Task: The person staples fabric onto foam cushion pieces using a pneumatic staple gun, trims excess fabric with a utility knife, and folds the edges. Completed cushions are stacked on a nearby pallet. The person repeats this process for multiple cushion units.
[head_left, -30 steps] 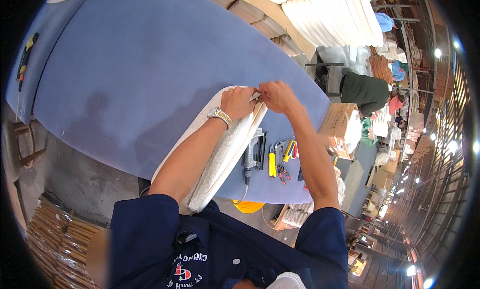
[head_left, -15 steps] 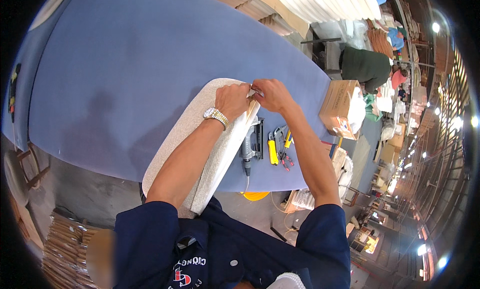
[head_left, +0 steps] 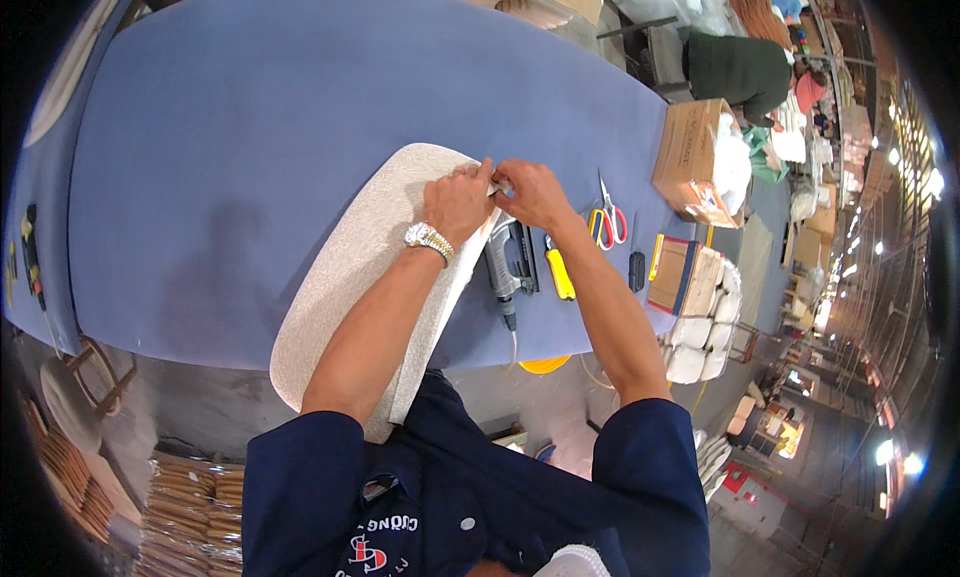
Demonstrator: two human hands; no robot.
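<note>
A long, rounded panel covered in light beige textured fabric (head_left: 345, 267) leans against my body and rests on the blue table. Near the far end of its right edge, my left hand (head_left: 458, 205) presses down with fingers closed over the fabric edge; a metal-band watch (head_left: 428, 239) is on that wrist. Right beside it, my right hand (head_left: 531, 194) pinches the same edge, its fingertips nearly meeting the left ones. What lies between the fingertips is mostly hidden. A grey staple gun (head_left: 511, 267) with an air hose lies just right of the panel, under the right hand.
Yellow-handled pliers (head_left: 560, 274), scissors (head_left: 608, 222) with red and yellow handles and a small black tool (head_left: 637, 271) lie to the right on the blue table (head_left: 230, 117). A cardboard box (head_left: 690, 157) stands at its right end. A person in dark green (head_left: 738, 72) works beyond.
My view has shifted, and the panel sits slightly turned toward me. Both hands stay at its edge. The scissors, hidden behind my right arm before, now show beyond it.
</note>
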